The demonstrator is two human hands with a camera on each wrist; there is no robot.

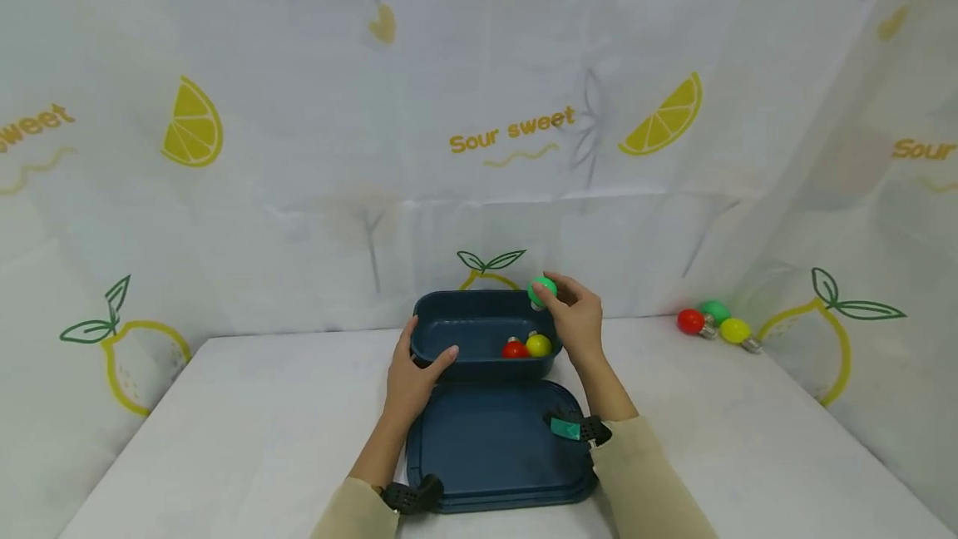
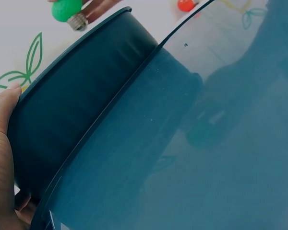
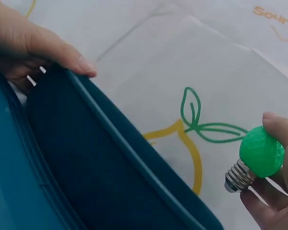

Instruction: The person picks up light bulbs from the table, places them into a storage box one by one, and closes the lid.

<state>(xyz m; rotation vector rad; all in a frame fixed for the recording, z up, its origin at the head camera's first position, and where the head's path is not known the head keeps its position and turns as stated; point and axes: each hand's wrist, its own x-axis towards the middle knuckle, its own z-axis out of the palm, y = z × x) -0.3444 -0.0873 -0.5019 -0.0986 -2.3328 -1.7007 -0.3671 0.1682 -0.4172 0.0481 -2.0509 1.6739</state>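
Observation:
My right hand (image 1: 580,316) pinches a green light bulb (image 3: 260,151) by its round part, with the metal screw base pointing down. It is held above the right end of a dark blue rectangular box (image 1: 456,334). Inside that box, toward the front right, lie a red bulb (image 1: 514,348) and a yellow bulb (image 1: 539,345). My left hand (image 1: 407,381) grips the box's left end, thumb over the front rim and fingers around the outside. A dark blue lid (image 1: 501,447) lies flat in front of the box, under my forearms.
At the table's right back edge lie a red bulb (image 1: 691,321), a green bulb (image 1: 715,310) and a yellow bulb (image 1: 735,330) close together. A white lemon-print curtain (image 1: 329,148) hangs right behind the table (image 1: 247,439).

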